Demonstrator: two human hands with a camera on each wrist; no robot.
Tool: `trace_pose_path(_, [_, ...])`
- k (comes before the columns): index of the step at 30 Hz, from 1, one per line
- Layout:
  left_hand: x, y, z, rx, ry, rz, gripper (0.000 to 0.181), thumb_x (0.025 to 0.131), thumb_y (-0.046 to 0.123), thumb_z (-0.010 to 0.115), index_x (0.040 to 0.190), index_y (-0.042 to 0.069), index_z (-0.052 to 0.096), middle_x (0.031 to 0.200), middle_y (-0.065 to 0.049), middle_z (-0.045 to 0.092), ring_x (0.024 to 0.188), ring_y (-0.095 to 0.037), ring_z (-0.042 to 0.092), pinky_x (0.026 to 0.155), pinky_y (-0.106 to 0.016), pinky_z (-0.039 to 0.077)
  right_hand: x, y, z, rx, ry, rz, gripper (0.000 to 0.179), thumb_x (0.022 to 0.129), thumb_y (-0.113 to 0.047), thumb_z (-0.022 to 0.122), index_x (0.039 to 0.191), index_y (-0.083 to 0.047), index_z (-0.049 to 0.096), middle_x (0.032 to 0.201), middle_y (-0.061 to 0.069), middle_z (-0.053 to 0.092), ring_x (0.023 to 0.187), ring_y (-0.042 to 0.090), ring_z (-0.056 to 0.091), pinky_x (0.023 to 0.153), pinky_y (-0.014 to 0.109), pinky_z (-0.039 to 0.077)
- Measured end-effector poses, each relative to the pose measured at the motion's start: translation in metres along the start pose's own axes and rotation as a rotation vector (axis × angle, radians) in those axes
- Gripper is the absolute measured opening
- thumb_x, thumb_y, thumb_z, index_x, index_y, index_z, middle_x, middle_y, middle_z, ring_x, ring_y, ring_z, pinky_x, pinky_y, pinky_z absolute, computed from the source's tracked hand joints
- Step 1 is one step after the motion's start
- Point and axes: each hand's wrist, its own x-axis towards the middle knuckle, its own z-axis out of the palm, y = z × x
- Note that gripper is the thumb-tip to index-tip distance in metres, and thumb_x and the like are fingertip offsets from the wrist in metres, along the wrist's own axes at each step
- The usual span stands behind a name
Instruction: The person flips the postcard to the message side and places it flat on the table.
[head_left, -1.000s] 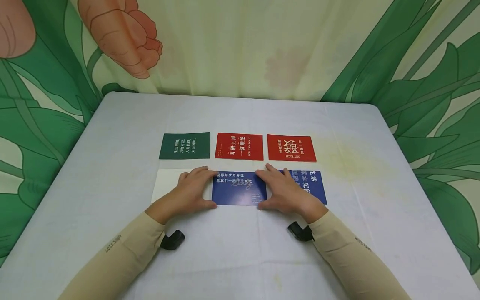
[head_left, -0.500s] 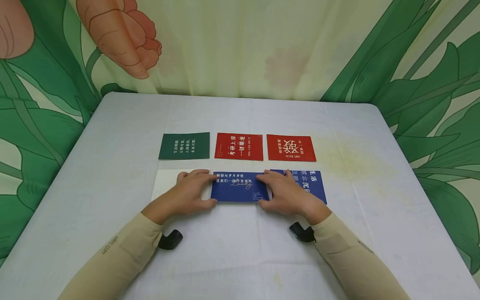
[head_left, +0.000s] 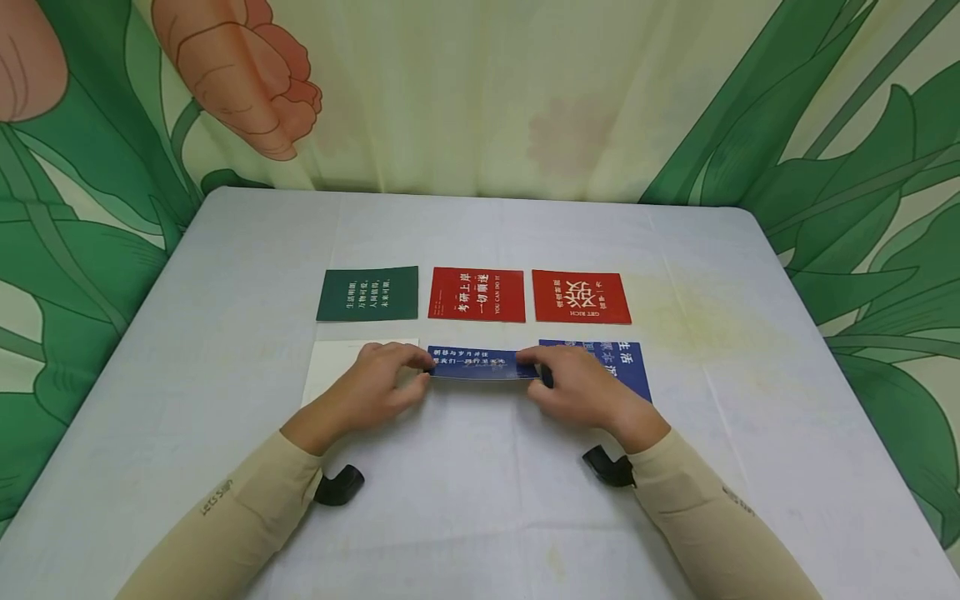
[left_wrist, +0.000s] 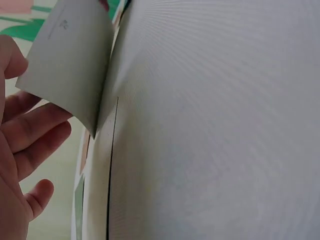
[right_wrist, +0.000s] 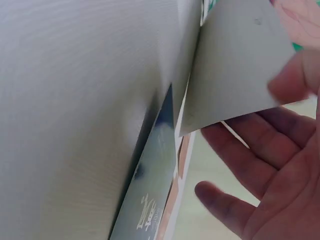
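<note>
Both hands hold a blue card [head_left: 480, 364] with white lettering by its two short ends, at the middle of the near row. Its near edge is lifted, so the face looks foreshortened from the head. Pinching the left end is my left hand [head_left: 366, 382], thumb and fingers on opposite faces. My right hand [head_left: 581, 385] grips the other end in the same way. Each wrist view shows the card's pale back [left_wrist: 70, 60], slightly bowed. A white card [head_left: 330, 362] lies partly under my left hand, and another blue card [head_left: 630, 371] partly under my right.
Behind the near row lie a green card [head_left: 367, 294], a red card [head_left: 477, 294] and a second red card [head_left: 582, 297], side by side. A white cloth covers the table [head_left: 465, 517]. A flower-patterned curtain [head_left: 480, 100] hangs at the table's back.
The middle blue card has gone from lying flat to tilted, its near edge raised off the table. My thumbs have moved forward and up with that edge, and the fingers have curled more.
</note>
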Motion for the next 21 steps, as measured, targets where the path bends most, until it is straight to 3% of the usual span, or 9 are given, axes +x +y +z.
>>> trace_pose_path(8, [-0.0003, 0.0054, 0.0, -0.028, 0.099, 0.022, 0.032, 0.092, 0.003, 0.061, 0.123, 0.001, 0.054, 0.1, -0.001, 0.074, 0.106, -0.033, 0.059, 0.1, -0.054, 0.039, -0.0005, 0.0036, 0.0034, 0.026, 0.114, -0.02, 0.04, 0.092, -0.002, 0.057, 0.132, 0.001, 0.06, 0.114, 0.007, 0.072, 0.107, 0.027, 0.066, 0.095, 0.047, 0.05])
trace_pose_path(15, [-0.0017, 0.0038, 0.0015, -0.057, 0.129, 0.044, 0.041, 0.089, 0.0, 0.066, 0.127, 0.002, 0.053, 0.101, -0.004, 0.07, 0.104, -0.033, 0.059, 0.097, -0.054, 0.043, -0.0016, 0.0049, 0.0043, 0.031, 0.202, -0.023, 0.038, 0.094, -0.005, 0.064, 0.131, 0.0, 0.059, 0.101, 0.01, 0.074, 0.073, 0.018, 0.064, 0.069, 0.036, 0.052])
trace_pose_path(17, [-0.0018, 0.004, 0.0019, -0.076, 0.142, 0.04, 0.044, 0.089, 0.0, 0.067, 0.129, 0.002, 0.051, 0.101, -0.006, 0.068, 0.101, -0.032, 0.06, 0.093, -0.052, 0.046, -0.0017, 0.0045, 0.0045, 0.048, 0.214, -0.006, 0.04, 0.093, -0.006, 0.066, 0.133, -0.001, 0.058, 0.095, 0.01, 0.073, 0.071, 0.018, 0.063, 0.07, 0.036, 0.055])
trace_pose_path(21, [-0.0017, 0.0056, 0.002, -0.142, 0.211, 0.037, 0.049, 0.089, -0.002, 0.068, 0.132, 0.001, 0.044, 0.096, -0.009, 0.066, 0.096, -0.029, 0.065, 0.095, -0.05, 0.049, -0.0017, 0.0032, 0.0051, 0.108, 0.244, 0.026, 0.046, 0.093, -0.006, 0.068, 0.136, 0.0, 0.054, 0.094, 0.009, 0.071, 0.087, 0.024, 0.069, 0.082, 0.043, 0.057])
